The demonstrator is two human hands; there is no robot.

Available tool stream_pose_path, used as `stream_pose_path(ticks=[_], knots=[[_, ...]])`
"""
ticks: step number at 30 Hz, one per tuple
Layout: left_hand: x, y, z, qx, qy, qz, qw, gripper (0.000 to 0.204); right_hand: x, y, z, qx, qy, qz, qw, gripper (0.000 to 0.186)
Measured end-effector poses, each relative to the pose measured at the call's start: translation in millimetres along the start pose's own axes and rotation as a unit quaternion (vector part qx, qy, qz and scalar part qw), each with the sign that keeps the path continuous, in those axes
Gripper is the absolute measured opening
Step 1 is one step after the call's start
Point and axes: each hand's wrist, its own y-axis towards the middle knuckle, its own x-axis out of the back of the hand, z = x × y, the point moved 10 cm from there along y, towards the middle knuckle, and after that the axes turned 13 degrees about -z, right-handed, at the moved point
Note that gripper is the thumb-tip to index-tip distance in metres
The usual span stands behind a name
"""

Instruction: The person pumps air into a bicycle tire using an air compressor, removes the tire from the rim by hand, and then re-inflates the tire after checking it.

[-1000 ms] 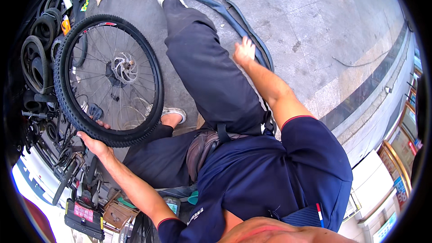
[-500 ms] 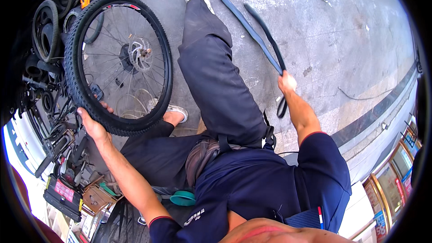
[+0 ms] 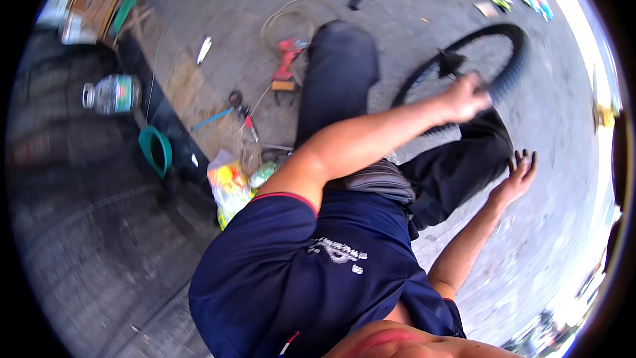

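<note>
A bicycle wheel with a knobby black tyre [image 3: 509, 83] stands tilted beyond my right leg, partly behind my left arm. My left hand [image 3: 466, 98] reaches across my body with its fingers closed on the near side of the tyre; motion smears it somewhat. My right hand [image 3: 519, 179] is raised to the right of my knee, apart from the wheel. Its darkened fingers are spread, with nothing held in them.
On the ground to the left lie a red power drill [image 3: 287, 59], red-handled pliers [image 3: 249, 126], a blue-shafted tool [image 3: 213, 119] and a filled plastic bag [image 3: 228, 182]. Farther left are a clear bottle [image 3: 118, 95], a green funnel-like cup [image 3: 156, 152] and a cardboard box [image 3: 96, 0].
My view and body have swung to the left. The wheel now appears at the right, with my left hand still on it. My right hand has let go of the black inner tube, now out of view.
</note>
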Motion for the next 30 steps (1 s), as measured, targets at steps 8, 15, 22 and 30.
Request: stream_pose_path(ticks=[8, 15, 22, 30], knots=[[210.7, -136.9, -53.0, -0.21, -0.158, -0.015, 0.965, 0.02, -178.9, 37.5, 42.6, -0.015, -0.192, 0.064, 0.979, 0.079], [452.4, 14.3, 161.9, 0.043, 0.076, -0.398, 0.913, 0.018, -196.7, 80.7, 42.3, -0.013, -0.283, 0.061, 0.957, 0.087], [484.9, 254.5, 295.4, 0.115, 0.447, -0.269, 0.845, 0.026, -210.0, 78.4, 51.8, -0.033, -0.29, 0.058, 0.955, 0.083], [528.2, 412.6, 403.3, 0.161, 0.517, -0.287, 0.79, 0.036, -210.0, 93.0, 43.5, -0.067, -0.293, 0.068, 0.951, 0.081]])
